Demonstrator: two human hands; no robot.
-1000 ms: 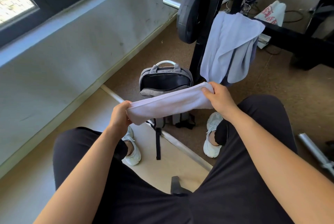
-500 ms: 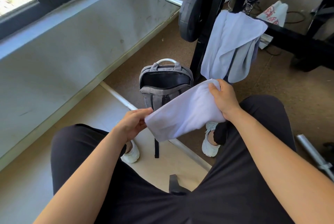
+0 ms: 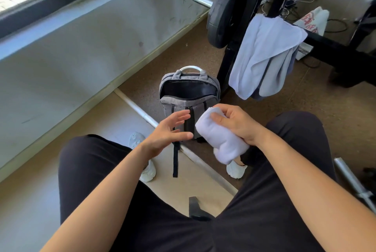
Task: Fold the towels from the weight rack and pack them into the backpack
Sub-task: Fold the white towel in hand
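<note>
My right hand [image 3: 237, 122] grips a white towel [image 3: 220, 141] folded into a thick bundle, held above my right knee. My left hand [image 3: 166, 132] hovers just left of the bundle with fingers spread, touching nothing. A grey backpack [image 3: 183, 105] stands upright on the floor in front of both hands, its top compartment unzipped and dark inside. More pale blue towels [image 3: 264, 54] hang draped over the black weight rack [image 3: 234, 64] behind and right of the backpack.
A black weight plate [image 3: 222, 13] on a steel bar sits on the rack at upper centre. A grey wall [image 3: 81, 48] runs along the left. A white bag [image 3: 313, 21] and cables lie behind the rack. A steel bar [image 3: 354, 182] lies at lower right.
The stretched towel has been folded together into a compact bundle. My left hand has let go of its end and opened; my right hand now holds the bundle alone.
</note>
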